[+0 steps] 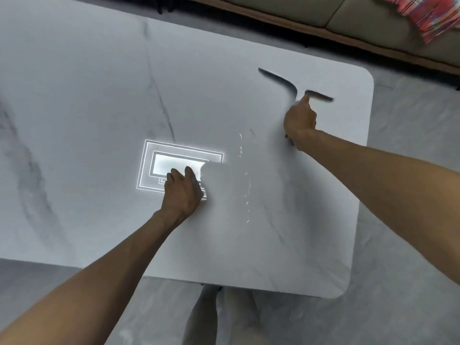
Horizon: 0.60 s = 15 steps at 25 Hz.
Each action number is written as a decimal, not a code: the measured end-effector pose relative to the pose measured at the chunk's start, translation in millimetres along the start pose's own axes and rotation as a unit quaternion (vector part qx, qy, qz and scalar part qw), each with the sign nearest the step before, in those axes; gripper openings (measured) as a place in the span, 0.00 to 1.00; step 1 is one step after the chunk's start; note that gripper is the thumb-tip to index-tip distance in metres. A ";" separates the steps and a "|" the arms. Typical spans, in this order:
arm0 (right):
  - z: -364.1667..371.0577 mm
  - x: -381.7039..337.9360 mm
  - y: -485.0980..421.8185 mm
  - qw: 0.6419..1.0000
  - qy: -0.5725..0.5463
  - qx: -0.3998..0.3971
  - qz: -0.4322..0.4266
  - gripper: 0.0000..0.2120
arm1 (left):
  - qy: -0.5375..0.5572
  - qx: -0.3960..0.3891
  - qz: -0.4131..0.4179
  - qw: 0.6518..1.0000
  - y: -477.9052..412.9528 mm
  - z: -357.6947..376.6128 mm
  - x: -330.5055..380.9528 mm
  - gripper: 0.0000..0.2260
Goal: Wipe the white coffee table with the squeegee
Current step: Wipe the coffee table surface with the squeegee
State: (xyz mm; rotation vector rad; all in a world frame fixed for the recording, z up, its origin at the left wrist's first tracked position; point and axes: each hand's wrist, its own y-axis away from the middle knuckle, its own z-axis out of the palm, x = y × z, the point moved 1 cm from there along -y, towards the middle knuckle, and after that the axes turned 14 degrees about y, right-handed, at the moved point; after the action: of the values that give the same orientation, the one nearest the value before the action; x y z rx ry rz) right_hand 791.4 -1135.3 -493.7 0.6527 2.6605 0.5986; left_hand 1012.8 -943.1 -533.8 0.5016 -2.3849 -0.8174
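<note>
While left hand point(183, 189) rests on table point(99, 95), right hand point(300, 119) grips squeegee point(321, 96).

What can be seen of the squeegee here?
The squeegee is a dark, thin blade, heavily motion-blurred, so material and details cannot be told. It sits on the table near its far right corner. One part shows as a curved streak left of the right hand, another as a short straight bar right of it. The hand grips the handle, which is almost wholly hidden, with the index finger stretched toward the blade.
</note>
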 end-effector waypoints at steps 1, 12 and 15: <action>9.9 -2.5 9.7 0.998 0.038 0.000 -0.048 0.23 | -0.031 -0.011 0.003 0.999 2.7 2.2 -5.3 0.23; -4.3 192.6 121.2 0.920 0.308 -0.067 -0.234 0.24 | -0.043 -0.140 -0.001 0.989 22.1 37.4 3.0 0.30; -28.6 233.3 138.4 0.920 0.315 -0.096 -0.211 0.24 | -0.020 -0.146 -0.015 0.989 19.4 37.8 5.7 0.32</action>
State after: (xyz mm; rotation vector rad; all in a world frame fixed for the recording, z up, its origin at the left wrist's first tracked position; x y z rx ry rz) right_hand 633.7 -916.2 -454.9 -0.2257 3.1054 1.0569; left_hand 981.9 -915.1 -543.8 0.4049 -2.2439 -1.1762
